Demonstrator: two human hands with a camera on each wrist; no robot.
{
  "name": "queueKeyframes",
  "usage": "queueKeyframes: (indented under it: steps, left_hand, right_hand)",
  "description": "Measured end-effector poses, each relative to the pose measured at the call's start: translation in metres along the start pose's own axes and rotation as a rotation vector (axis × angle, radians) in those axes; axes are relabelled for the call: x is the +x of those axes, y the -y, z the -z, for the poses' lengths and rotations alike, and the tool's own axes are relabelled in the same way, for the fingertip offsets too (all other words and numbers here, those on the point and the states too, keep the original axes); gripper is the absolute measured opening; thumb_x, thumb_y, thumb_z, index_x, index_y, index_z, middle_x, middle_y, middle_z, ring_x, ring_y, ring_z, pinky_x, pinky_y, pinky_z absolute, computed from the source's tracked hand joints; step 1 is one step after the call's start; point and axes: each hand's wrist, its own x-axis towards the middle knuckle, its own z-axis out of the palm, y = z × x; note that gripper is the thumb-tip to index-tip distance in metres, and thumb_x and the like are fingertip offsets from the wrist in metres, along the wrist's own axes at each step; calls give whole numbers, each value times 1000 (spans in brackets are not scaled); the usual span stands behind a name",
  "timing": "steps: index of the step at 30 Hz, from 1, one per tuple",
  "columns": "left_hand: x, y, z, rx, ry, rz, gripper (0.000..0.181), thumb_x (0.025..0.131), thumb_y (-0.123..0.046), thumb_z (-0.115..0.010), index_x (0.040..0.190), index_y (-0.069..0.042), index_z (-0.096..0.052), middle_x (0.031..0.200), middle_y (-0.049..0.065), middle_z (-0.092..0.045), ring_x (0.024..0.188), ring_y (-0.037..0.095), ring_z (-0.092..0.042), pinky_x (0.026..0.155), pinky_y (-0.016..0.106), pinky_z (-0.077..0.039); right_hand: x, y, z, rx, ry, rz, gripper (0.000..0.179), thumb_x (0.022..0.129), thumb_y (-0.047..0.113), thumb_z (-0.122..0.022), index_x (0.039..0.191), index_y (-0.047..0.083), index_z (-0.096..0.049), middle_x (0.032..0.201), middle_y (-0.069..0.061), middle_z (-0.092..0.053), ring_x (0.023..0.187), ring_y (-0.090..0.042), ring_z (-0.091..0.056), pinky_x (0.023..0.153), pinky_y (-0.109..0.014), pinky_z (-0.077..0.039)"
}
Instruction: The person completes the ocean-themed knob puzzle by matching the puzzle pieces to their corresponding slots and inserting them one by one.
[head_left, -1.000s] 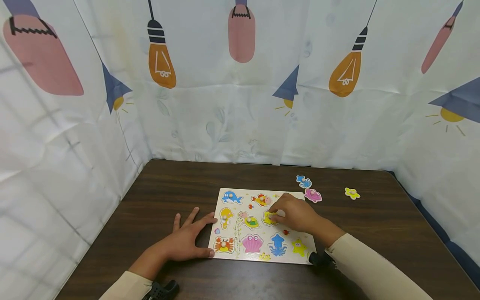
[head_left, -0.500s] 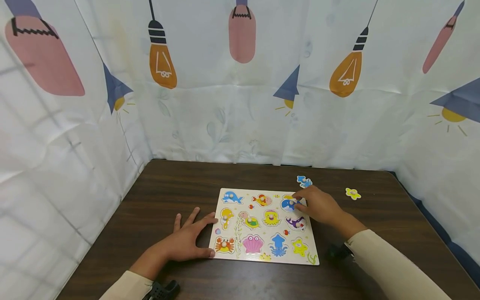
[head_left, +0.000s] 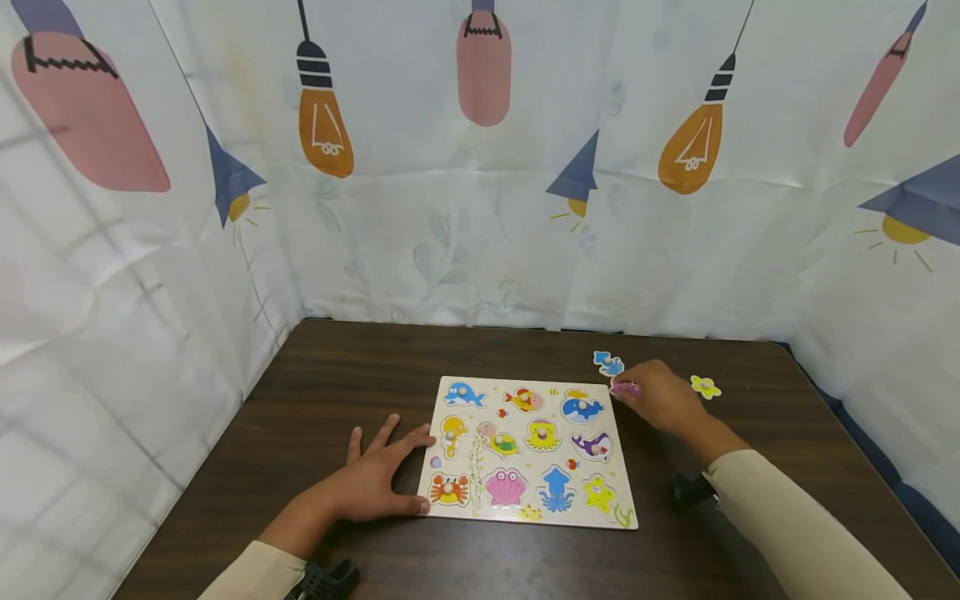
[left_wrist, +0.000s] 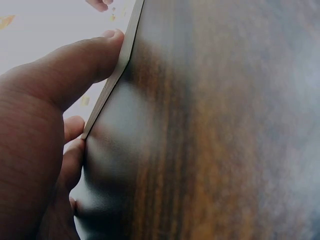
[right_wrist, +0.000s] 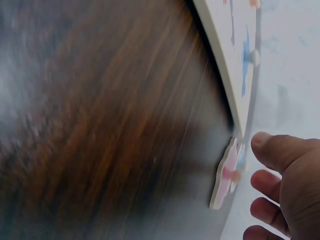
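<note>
A wooden peg puzzle board (head_left: 581,518) with sea-animal pieces lies on the table. My left hand (head_left: 371,483) is spread at its left side, thumb (left_wrist: 107,55) and fingertips right at the board's edge. Beyond the board's far right corner, my right hand (head_left: 663,396) is over a pink shell piece (head_left: 628,389). In the right wrist view that shell piece (right_wrist: 226,172) lies flat with its knob towards the hand, and the thumb (right_wrist: 272,150) and loosely bent fingers are apart from it. Whale, fish, octopus, turtle and crab pieces sit in the board.
A blue squid piece (head_left: 609,364) lies just behind the shell piece. Farther right is a yellow star piece (head_left: 705,387). The dark wooden table (head_left: 360,358) meets a printed white curtain (head_left: 480,250) at its back and sides.
My right hand has moved from the octopus piece, past the blue whale piece at the board's upper right, to the pink shell piece. My left hand has stayed in place.
</note>
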Motion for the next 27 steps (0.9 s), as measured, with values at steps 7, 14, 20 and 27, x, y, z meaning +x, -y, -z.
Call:
queueKeyframes:
  steps: [7,14,20,27]
  left_hand:
    - [0,1,0,-7,10,1,92,77,-70,-76,155,-33,-43,167,-7,-26,156,38,0,109,74,16]
    - [1,0,0,-11,11,2,92,77,-70,-76,155,-34,-43,167,-9,-25,156,38,0,109,74,16]
    - [1,-1,0,2,5,9,91,76,-70,-77,154,-35,-43,167,-10,-26,156,38,-1,109,74,15]
    - [1,-1,0,0,6,11,90,77,-70,-77,153,-35,-44,167,-10,-27,156,38,-1,109,74,15]
  right_hand:
    - [6,-9,-2,-11,33,-6,21,95,23,-76,112,13,-79,100,-3,-74,97,-28,-63,76,-50,-57]
    - [11,-14,-6,-10,59,-43,20,94,21,-77,111,11,-79,93,-1,-71,83,-20,-59,63,-39,-56]
    - [8,-13,-6,-28,43,-73,15,93,16,-77,106,11,-79,97,-4,-69,95,-27,-58,72,-49,-58]
    - [5,-13,-5,-29,14,-72,11,91,14,-78,101,12,-79,92,-1,-69,93,-25,-57,70,-48,-57]
